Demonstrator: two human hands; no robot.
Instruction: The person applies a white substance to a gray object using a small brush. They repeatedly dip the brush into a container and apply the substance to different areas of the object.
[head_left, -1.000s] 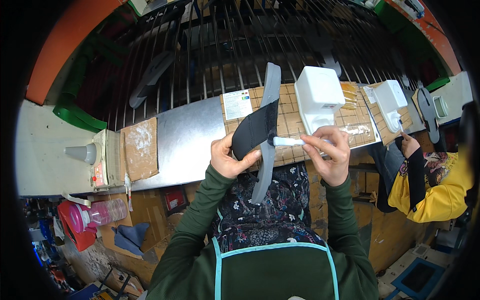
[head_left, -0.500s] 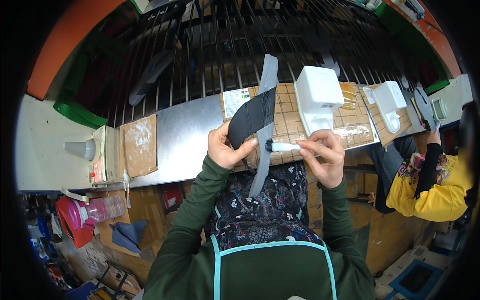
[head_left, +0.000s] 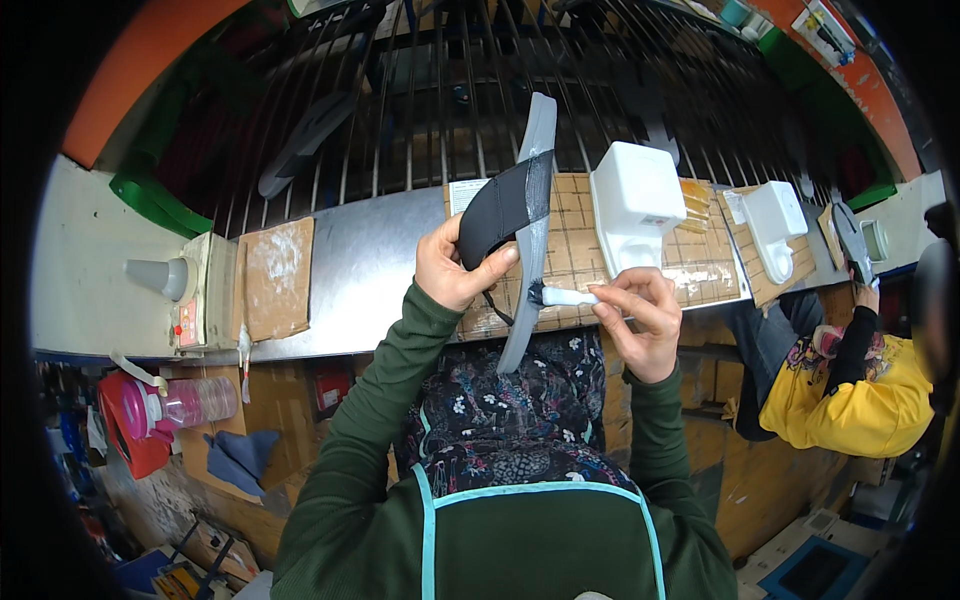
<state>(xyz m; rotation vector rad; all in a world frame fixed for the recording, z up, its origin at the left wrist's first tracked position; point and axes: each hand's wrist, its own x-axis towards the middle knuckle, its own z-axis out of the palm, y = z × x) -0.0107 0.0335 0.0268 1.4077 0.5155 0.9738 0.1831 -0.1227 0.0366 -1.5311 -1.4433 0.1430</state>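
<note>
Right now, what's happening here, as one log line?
left hand: holds grey sandal with black strap | right hand: holds white-handled brush | bristles: against sandal | nearby: white container on cardboard

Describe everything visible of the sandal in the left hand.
The sandal has a grey, foam-looking sole and a broad black strap with seam lines, bowed out to the left. It is held up near the bench edge, sole edge-on and slightly tilted, upper end leaning right. The left hand grips it at the strap; the dark bristles of a white-handled brush meet the sole below the strap.
</note>
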